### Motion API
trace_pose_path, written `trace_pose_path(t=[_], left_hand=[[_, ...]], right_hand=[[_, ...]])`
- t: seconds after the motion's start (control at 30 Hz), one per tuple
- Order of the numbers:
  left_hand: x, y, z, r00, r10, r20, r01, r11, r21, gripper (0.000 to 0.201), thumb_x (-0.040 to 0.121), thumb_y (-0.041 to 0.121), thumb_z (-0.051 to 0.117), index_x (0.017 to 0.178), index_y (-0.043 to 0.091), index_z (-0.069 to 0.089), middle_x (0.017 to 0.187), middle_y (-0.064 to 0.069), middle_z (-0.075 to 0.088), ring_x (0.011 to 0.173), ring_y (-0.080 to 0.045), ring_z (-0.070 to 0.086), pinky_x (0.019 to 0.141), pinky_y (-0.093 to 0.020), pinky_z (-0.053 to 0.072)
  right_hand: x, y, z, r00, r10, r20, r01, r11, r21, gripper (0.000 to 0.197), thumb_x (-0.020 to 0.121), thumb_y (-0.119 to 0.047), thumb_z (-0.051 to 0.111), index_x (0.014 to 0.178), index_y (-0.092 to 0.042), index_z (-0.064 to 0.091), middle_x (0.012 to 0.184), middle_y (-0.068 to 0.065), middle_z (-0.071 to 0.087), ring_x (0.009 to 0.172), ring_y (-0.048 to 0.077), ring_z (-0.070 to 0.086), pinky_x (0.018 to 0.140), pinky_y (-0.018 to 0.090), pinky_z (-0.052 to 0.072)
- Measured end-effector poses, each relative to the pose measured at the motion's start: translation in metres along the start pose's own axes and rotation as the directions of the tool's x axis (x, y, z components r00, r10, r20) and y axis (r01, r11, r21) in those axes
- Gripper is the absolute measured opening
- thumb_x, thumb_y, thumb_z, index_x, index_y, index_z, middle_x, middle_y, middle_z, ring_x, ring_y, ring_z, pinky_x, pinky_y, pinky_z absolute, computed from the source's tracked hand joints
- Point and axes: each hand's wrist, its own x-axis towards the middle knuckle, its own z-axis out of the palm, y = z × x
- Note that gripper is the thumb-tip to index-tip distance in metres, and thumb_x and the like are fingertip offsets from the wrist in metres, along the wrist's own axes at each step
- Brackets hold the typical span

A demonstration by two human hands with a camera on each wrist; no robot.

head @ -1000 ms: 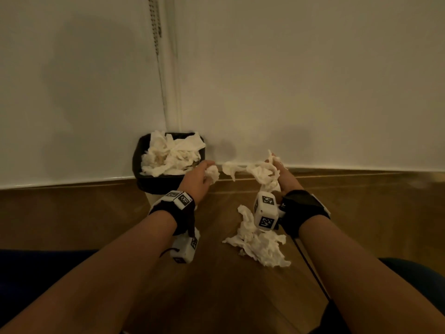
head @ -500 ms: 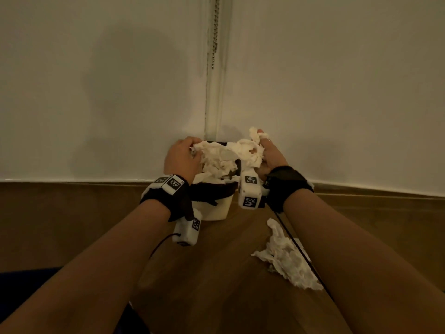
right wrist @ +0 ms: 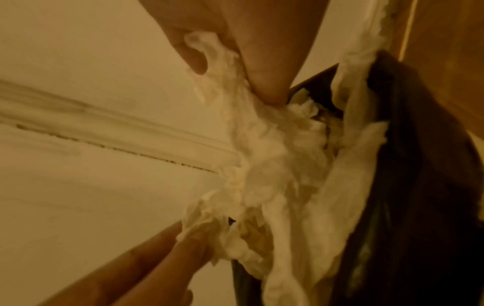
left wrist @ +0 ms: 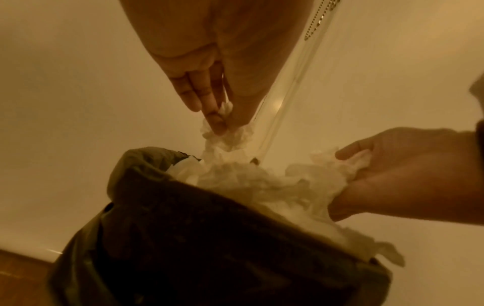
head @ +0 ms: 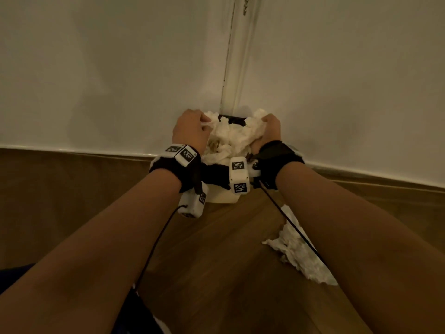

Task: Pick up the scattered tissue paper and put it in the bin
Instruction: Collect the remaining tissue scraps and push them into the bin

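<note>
Over the black-lined bin (head: 218, 175), the left hand (head: 190, 131) and the right hand (head: 269, 132) each grip crumpled tissue paper (head: 231, 138), while another tissue heap (head: 298, 254) lies on the wooden floor (head: 216, 273).

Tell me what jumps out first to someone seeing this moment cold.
The bin in the wall corner, heaped above its rim with white tissue. The left hand and right hand both grip tissue over it. Another tissue clump lies on the wooden floor, under the right forearm.
</note>
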Motion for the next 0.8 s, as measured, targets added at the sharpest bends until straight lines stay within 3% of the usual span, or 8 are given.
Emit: trace_pose_path(t=[0.07, 0.1, 0.2, 0.33, 0.43, 0.6, 0.7, 0.8], left_hand=[[0.003, -0.002, 0.005, 0.999, 0.006, 0.037, -0.008, 0.998, 0.065, 0.02, 0.089, 0.017, 0.055, 0.104, 0.01, 0.067, 0.117, -0.011, 0.056, 0.102, -0.025, 0.058, 0.087, -0.032, 0.047], [0.004, -0.003, 0.007, 0.998, 0.005, 0.06, -0.011, 0.995, 0.1, 0.023, 0.091, 0.017, 0.052, 0.107, 0.008, 0.067, 0.119, -0.012, 0.053, 0.103, -0.026, 0.057, 0.087, -0.032, 0.046], [0.0, -0.002, 0.014, 0.988, 0.016, 0.153, -0.038, 0.989, 0.146, 0.034, 0.096, 0.026, 0.043, 0.105, 0.001, 0.063, 0.125, -0.014, 0.046, 0.102, -0.028, 0.056, 0.087, -0.034, 0.044], [-0.008, -0.002, 0.024, 0.954, 0.039, 0.298, -0.106, 0.972, 0.211, 0.05, 0.099, 0.04, 0.03, 0.111, 0.004, 0.063, 0.136, -0.015, 0.035, 0.111, -0.028, 0.051, 0.095, -0.036, 0.044], [-0.012, -0.007, 0.03, 0.926, 0.031, 0.376, -0.146, 0.949, 0.281, 0.048, 0.1, 0.036, 0.026, 0.129, 0.005, 0.048, 0.14, -0.017, 0.035, 0.12, -0.031, 0.046, 0.098, -0.04, 0.042], [-0.013, -0.016, 0.038, 0.887, 0.015, 0.461, -0.17, 0.94, 0.296, 0.057, 0.1, 0.034, 0.027, 0.148, 0.007, 0.014, 0.155, -0.014, 0.014, 0.138, -0.033, 0.027, 0.113, -0.043, 0.025], [-0.008, -0.017, 0.042, 0.835, 0.004, 0.551, -0.26, 0.884, 0.388, 0.062, 0.099, 0.037, 0.028, 0.151, 0.018, 0.0, 0.156, -0.014, 0.006, 0.143, -0.033, 0.011, 0.116, -0.047, 0.016], [-0.001, -0.019, 0.044, 0.791, -0.039, 0.611, -0.296, 0.849, 0.438, 0.068, 0.096, 0.043, 0.033, 0.15, 0.024, -0.004, 0.156, -0.016, 0.005, 0.144, -0.033, 0.005, 0.118, -0.047, 0.01]], right_hand=[[0.006, 0.003, 0.0, 0.997, -0.038, -0.068, 0.015, 0.952, -0.305, 0.029, 0.098, -0.011, 0.036, 0.123, -0.007, 0.049, 0.105, 0.012, 0.054, 0.084, 0.023, 0.056, 0.08, 0.031, 0.047], [0.011, 0.005, -0.002, 0.991, -0.092, -0.092, 0.041, 0.89, -0.454, 0.033, 0.098, -0.009, 0.035, 0.129, -0.005, 0.046, 0.119, 0.014, 0.053, 0.099, 0.027, 0.057, 0.079, 0.03, 0.047], [0.016, 0.01, 0.005, 0.986, -0.157, -0.051, 0.073, 0.691, -0.719, 0.043, 0.098, -0.02, 0.032, 0.139, -0.009, 0.037, 0.144, 0.015, 0.035, 0.131, 0.032, 0.036, 0.106, 0.038, 0.035], [0.011, 0.027, 0.022, 0.975, -0.211, 0.071, 0.157, 0.423, -0.892, 0.058, 0.096, -0.03, 0.036, 0.149, -0.023, 0.014, 0.156, 0.01, 0.008, 0.141, 0.033, 0.012, 0.116, 0.043, 0.014], [0.007, 0.037, 0.016, 0.966, -0.132, 0.221, 0.237, 0.119, -0.964, 0.069, 0.094, -0.038, 0.033, 0.151, -0.021, -0.001, 0.158, 0.011, -0.008, 0.145, 0.03, -0.004, 0.118, 0.047, 0.005], [-0.003, 0.045, 0.006, 0.962, 0.039, 0.272, 0.274, -0.199, -0.941, 0.069, 0.098, -0.048, 0.026, 0.15, -0.02, -0.009, 0.157, 0.008, -0.017, 0.145, 0.031, -0.009, 0.118, 0.045, -0.004], [-0.011, 0.037, 0.01, 0.947, 0.192, 0.258, 0.31, -0.326, -0.893, 0.062, 0.101, -0.037, 0.022, 0.15, -0.017, -0.011, 0.156, 0.007, -0.019, 0.144, 0.031, -0.013, 0.116, 0.043, -0.006], [-0.003, 0.034, 0.026, 0.914, 0.306, 0.266, 0.35, -0.265, -0.898, 0.052, 0.103, -0.017, 0.024, 0.15, -0.005, 0.007, 0.158, 0.012, 0.003, 0.145, 0.026, 0.002, 0.115, 0.032, 0.002]])
